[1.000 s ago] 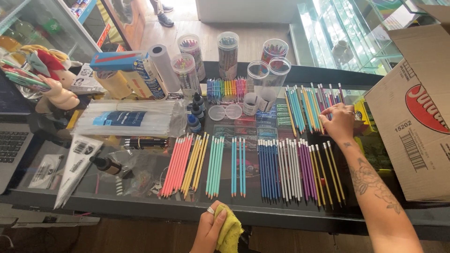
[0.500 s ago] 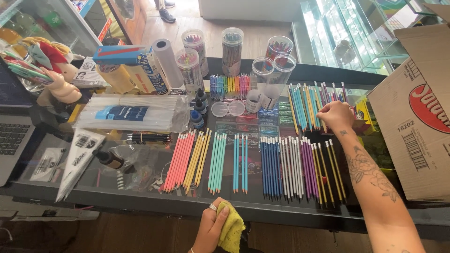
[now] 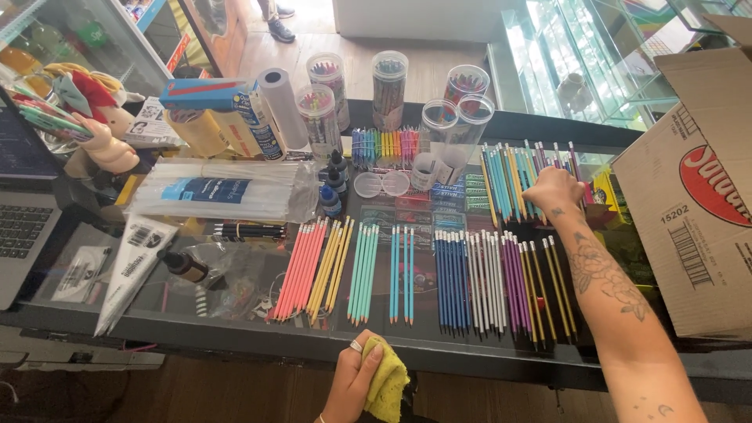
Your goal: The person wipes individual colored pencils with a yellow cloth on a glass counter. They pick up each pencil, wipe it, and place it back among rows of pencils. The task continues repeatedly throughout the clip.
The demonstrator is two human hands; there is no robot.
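The right hand reaches across the dark glass-topped table with its fingers curled down onto the far group of coloured pencils, a fan of teal, yellow and purple ones lying near the table's back edge; the fingertips are hidden under the knuckles, so whether they pinch a pencil cannot be told. The tattooed forearm runs back over the near right corner of the table. The left hand sits at the near edge, fingers closed around a crumpled yellow cloth, a ring showing on one finger.

Between the two hands lie sorted rows of pencils: pink and orange ones on the left, then yellow, teal and light blue, then a dark blue, white and purple group, with dark gold-tipped ones just beside the forearm. Behind them stand several clear plastic cylinder tubs of crayons, a white paper roll and small blue ink bottles. A clear plastic packet with a blue label lies to the left, near a grey laptop. A large brown cardboard box with a red logo stands at the right, close to the right arm.
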